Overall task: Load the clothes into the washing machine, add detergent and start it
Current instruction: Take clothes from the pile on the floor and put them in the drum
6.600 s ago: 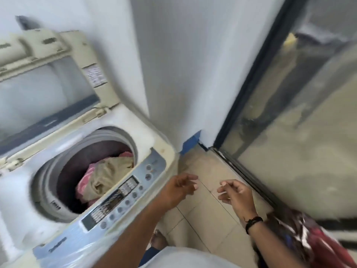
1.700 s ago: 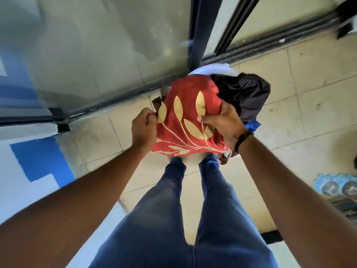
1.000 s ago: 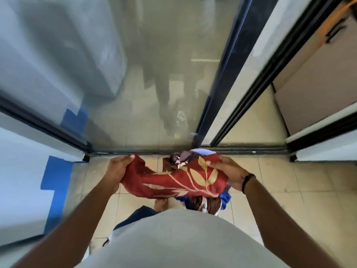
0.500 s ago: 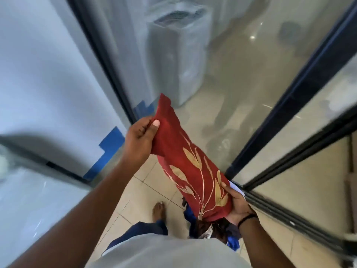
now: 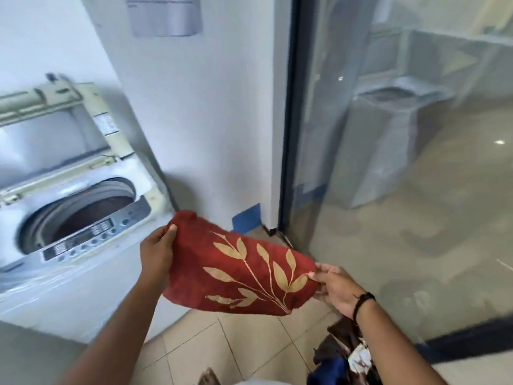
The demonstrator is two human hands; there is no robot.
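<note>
A red cloth (image 5: 236, 268) with gold leaf print hangs stretched between my hands, just right of the washing machine (image 5: 83, 273). My left hand (image 5: 156, 252) grips its left end near the control panel (image 5: 94, 232). My right hand (image 5: 337, 287) pinches its right end. The top-loading washing machine stands at the left with its lid (image 5: 55, 129) raised and its drum (image 5: 83, 212) open; I cannot make out what lies inside.
A pile of dark and blue clothes (image 5: 344, 357) lies on the tiled floor at the lower right. A white wall (image 5: 208, 120) stands behind the washer. A glass door (image 5: 402, 162) with a dark frame fills the right side.
The view swung left, bringing the washing machine into sight. The red cloth went from hanging steeply to lying nearly level between my hands, closer to the washer.
</note>
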